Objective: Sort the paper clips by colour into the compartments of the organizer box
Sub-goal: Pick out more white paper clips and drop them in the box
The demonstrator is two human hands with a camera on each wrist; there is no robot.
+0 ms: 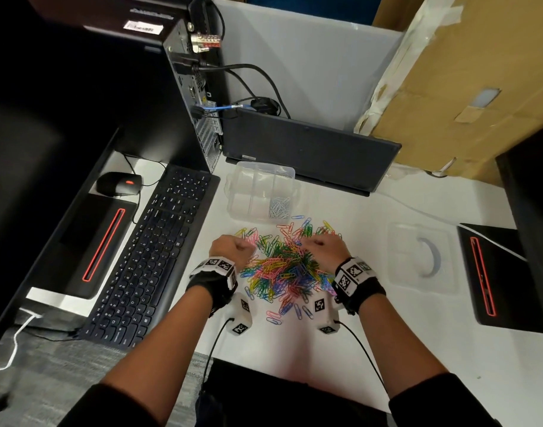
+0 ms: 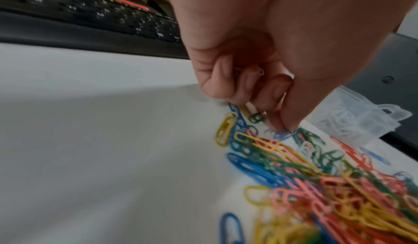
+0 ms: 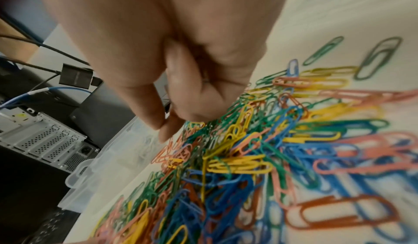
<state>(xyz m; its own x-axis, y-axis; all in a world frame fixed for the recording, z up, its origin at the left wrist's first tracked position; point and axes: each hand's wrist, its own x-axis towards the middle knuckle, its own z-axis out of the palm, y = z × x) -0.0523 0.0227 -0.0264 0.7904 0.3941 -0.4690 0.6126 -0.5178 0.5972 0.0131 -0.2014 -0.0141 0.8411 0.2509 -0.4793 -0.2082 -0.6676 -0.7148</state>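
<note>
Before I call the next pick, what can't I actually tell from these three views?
- Left hand: curled fingers hide their contents; only one silvery clip end shows.
- Right hand: motion blur; whether it pinches a clip is unclear.
- Organizer box: the head view shows pale clips in one compartment; the others are too washed out to check.

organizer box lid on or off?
Off. The organizer box sits open-topped with white clips in one compartment; the clear lid lies apart, right.

Bare forearms with dark sleeves [image 1: 430, 399] pushed up; black wrist straps [image 1: 364, 288] carry white, square-coded camera blocks [image 1: 241, 317] with thin black cables [image 1: 361, 349].
</note>
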